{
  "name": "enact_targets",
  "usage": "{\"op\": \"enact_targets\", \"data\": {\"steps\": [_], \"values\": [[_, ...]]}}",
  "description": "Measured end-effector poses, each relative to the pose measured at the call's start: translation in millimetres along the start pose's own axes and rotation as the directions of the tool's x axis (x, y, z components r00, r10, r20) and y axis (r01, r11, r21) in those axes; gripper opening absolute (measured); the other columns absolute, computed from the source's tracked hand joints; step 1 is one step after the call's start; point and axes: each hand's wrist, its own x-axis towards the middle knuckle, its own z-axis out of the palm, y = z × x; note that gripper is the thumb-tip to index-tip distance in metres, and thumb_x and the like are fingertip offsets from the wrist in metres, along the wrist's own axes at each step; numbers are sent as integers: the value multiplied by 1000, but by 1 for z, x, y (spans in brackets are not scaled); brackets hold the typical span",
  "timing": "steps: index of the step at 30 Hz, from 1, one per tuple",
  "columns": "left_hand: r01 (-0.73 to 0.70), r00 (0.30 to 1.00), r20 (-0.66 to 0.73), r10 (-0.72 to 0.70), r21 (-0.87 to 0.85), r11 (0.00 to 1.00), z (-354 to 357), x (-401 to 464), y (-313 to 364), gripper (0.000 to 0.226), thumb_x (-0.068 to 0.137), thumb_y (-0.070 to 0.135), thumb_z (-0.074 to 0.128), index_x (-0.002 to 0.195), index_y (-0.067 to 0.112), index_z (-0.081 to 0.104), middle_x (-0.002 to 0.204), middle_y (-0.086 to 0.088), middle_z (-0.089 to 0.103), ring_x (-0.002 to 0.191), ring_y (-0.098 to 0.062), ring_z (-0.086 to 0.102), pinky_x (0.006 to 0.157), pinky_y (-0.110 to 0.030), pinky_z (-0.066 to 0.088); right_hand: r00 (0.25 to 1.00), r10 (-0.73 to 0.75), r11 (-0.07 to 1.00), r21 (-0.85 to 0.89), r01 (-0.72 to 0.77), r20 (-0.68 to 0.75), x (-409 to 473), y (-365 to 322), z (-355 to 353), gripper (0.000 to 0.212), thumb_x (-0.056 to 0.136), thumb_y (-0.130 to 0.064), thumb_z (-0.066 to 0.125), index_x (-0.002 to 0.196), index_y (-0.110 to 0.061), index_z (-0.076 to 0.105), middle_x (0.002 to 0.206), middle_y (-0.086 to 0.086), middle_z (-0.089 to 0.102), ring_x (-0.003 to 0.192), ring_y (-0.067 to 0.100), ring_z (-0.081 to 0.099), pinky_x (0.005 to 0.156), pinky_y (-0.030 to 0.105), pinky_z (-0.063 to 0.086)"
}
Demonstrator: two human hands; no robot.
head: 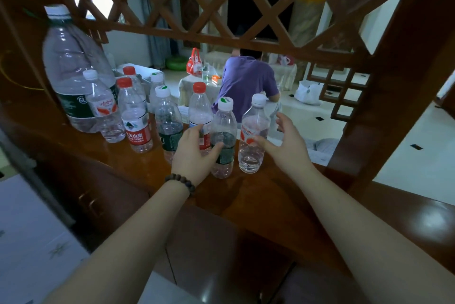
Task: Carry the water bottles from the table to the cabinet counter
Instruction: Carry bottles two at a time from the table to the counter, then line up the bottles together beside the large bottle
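Nine small bottles (222, 136) and one big jug (71, 65) stand on the counter (258, 195). One bottle at the back is mostly hidden. The left hand (194, 148) and right hand (283, 141) are both open, fingers spread beside the two nearest bottles. Bare counter lies toward the near edge.

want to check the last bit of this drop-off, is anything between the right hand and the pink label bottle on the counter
Nothing visible does. The right hand is open right beside the pink-label bottle, thumb nearly at its label, with no object between them. The green-label bottle stands on the bottle's far side, at the left hand.
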Motion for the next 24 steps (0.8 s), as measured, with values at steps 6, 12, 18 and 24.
{"op": "enact_targets", "data": {"steps": [6, 12, 18, 24], "values": [[-40, 992, -113, 54, 129, 991, -45, -2, 1, 52, 89, 39, 60, 132, 13, 48, 128, -6, 52, 119, -23, 49, 94, -33, 43, 964, -264, 961, -79, 264, 21, -5, -51, -13, 65, 82, -37, 69, 139, -22, 42, 141, -2, 45, 129, 12, 41, 96, 19, 30], [3, 980, -192, 45, 243, 970, -102, -4, -19, 48, 90, 37, 59, 131, 13, 49, 123, -7, 55, 113, -24, 52, 92, -35, 44, 886, -433, 892, -64, 448, 164, 11, -112, 11, 58, 83, -39, 68, 135, -24, 46, 135, -7, 49, 118, -1, 40, 93, 15, 28], [98, 961, -275, -23, 262, 960, -155, 13, -55, 54, 88, 36, 61, 135, 13, 47, 130, -6, 54, 121, -24, 49, 98, -39, 45, 821, -500, 848, -35, 528, 276, 35, -154, 56, 54, 83, -38, 70, 130, -20, 51, 126, -10, 50, 111, 5, 47, 87, 5, 29], [99, 955, -293, -41, 186, 977, -195, 52, -106, 58, 86, 35, 65, 136, 14, 46, 131, -5, 53, 121, -21, 50, 98, -40, 48, 795, -502, 838, -36, 545, 341, 72, -177, 116, 55, 82, -43, 68, 131, -23, 51, 134, -3, 52, 123, 12, 48, 97, 24, 36]]}}
